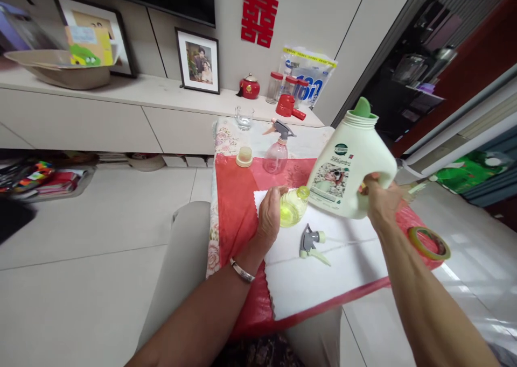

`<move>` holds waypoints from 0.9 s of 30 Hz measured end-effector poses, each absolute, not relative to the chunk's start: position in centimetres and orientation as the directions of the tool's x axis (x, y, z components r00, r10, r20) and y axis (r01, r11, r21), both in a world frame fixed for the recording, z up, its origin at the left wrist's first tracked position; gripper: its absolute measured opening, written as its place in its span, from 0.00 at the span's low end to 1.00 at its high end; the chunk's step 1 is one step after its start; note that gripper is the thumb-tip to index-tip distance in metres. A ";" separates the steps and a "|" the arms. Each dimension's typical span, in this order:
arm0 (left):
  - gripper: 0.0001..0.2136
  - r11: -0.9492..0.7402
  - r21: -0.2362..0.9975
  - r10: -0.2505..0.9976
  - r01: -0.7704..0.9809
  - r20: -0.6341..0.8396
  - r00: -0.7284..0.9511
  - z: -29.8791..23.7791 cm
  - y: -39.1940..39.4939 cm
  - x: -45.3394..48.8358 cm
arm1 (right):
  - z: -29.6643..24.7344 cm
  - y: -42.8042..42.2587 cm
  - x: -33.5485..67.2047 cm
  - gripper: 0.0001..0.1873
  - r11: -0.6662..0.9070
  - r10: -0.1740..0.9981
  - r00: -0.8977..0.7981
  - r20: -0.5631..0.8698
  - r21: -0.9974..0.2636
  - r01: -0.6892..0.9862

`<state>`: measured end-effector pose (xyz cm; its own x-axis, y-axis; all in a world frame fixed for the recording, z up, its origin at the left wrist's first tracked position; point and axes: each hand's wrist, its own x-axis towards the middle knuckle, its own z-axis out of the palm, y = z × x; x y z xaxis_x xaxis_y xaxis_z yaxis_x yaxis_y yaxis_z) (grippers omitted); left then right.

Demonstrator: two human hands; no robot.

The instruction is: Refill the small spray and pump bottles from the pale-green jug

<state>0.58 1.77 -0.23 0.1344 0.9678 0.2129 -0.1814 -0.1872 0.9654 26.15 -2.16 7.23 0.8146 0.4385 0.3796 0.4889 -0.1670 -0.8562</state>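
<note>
My left hand (270, 214) is wrapped around a small yellow-green spray bottle (294, 206), which is tilted to the right, its neck uncovered and some liquid inside. By its handle, my right hand (379, 197) grips a large pale green detergent jug (351, 162). The jug is uncapped, with a green spout in its mouth, and leans slightly beside the bottle. On the white cloth (323, 281) lies a grey and green trigger spray head (311, 243). A cream cap (244, 156) and a pink spray bottle (276, 154) with its trigger stand behind my left hand.
A roll of tape (428, 243) lies at the right of the red-covered table (236, 195). At the back are a glass cup (244, 118), a red dipper (288, 107), lidded jars (274, 87) and a red pot (249, 87). A cabinet (177, 127) runs behind.
</note>
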 end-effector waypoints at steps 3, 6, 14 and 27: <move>0.17 -0.216 0.964 0.959 -0.158 0.239 0.150 -0.1 1.7 0.5 | 5.1 -1.2 25.9 0.13 -0.142 0.447 0.827 0.342 -0.885 0.443; 0.17 -0.266 0.954 0.941 -0.137 0.288 0.180 0.1 1.4 0.4 | 3.5 -0.8 25.9 0.13 -0.119 0.452 0.833 0.320 -0.904 0.412; 0.24 -0.437 0.900 0.863 -0.006 0.421 0.280 0.2 0.8 0.5 | 1.9 -1.5 26.4 0.15 -0.186 0.498 0.822 0.276 -0.892 0.413; 0.32 -0.505 0.854 0.850 0.124 0.468 0.243 -0.5 0.9 1.3 | 4.3 -11.2 24.8 0.27 -0.401 0.741 0.594 0.314 -0.502 0.766</move>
